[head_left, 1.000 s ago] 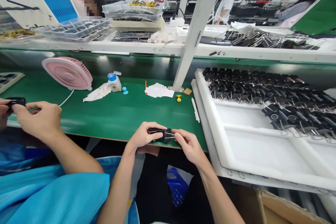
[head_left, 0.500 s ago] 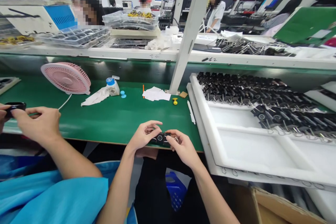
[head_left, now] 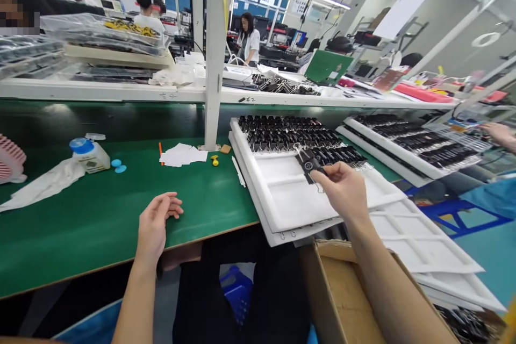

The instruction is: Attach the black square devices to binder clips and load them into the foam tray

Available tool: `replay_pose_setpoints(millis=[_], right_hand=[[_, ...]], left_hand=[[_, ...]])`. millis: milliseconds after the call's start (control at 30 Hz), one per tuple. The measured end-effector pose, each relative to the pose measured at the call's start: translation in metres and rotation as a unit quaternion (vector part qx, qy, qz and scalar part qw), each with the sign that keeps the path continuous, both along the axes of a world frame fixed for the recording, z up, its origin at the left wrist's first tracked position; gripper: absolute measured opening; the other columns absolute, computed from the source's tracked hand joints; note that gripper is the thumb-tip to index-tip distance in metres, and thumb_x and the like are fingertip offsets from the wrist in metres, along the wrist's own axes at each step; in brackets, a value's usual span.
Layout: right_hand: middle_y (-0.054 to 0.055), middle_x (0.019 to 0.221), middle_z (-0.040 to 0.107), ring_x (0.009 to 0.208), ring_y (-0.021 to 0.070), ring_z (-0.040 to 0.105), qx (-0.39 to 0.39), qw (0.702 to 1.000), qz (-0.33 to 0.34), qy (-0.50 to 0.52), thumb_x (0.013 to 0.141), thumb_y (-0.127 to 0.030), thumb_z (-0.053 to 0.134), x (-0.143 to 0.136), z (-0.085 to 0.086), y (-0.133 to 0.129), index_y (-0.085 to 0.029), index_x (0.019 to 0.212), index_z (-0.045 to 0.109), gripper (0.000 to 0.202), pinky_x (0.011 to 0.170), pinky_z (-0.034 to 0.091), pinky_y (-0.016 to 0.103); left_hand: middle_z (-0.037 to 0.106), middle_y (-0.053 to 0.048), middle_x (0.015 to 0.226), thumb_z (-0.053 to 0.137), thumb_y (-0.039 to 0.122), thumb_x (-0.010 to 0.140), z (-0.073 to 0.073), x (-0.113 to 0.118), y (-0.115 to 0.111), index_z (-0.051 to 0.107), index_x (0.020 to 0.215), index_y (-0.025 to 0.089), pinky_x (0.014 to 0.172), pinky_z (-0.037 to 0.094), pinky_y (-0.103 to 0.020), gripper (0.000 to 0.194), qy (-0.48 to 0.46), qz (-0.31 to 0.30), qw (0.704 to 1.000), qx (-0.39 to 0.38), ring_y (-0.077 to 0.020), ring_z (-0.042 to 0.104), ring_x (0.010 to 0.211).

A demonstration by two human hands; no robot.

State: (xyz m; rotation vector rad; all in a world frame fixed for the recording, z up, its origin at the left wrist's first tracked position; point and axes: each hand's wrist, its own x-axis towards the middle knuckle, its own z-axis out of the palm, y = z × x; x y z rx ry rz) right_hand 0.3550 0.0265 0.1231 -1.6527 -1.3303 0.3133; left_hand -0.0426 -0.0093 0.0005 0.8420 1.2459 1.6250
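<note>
In my right hand (head_left: 347,189) is a small black part (head_left: 308,164) with a round, dotted face and wire clip handles, pinched between thumb and fingers. The hand holds it over the white foam tray (head_left: 261,189), close to the rows of similar black clipped parts (head_left: 282,134) at the tray's far side. My left hand (head_left: 155,221) hovers at or just above the green bench top (head_left: 201,199), its fingers loosely curled but apart, holding nothing.
A cardboard box (head_left: 342,301) stands below the tray. More foam trays (head_left: 423,231) lie to the right. On the bench are a white pen (head_left: 238,171), a yellow knob-like piece (head_left: 215,160), white papers (head_left: 183,155) and a blue-capped bottle (head_left: 89,155). A post (head_left: 213,64) rises behind.
The view has swung right. My right hand has carried the black part from the bench edge to over the tray. My left hand has let go of it and stayed over the bench.
</note>
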Motion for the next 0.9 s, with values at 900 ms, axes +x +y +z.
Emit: replay_pose_setpoints(millis=[900], right_hand=[[0.009, 0.096, 0.063, 0.090, 0.0251, 0.057, 0.058, 0.963, -0.011, -0.264, 0.086, -0.049, 0.062, 0.038, -0.023, 0.053, -0.022, 0.080, 0.060, 0.028, 0.078, 0.044, 0.038]], left_hand=[[0.072, -0.006, 0.088, 0.076, 0.045, 0.085, -0.004, -0.002, -0.001, 0.074, 0.104, 0.016, 0.064, 0.050, -0.028, 0.035, 0.027, -0.008, 1.000, -0.001, -0.0177, 0.065, 0.072]])
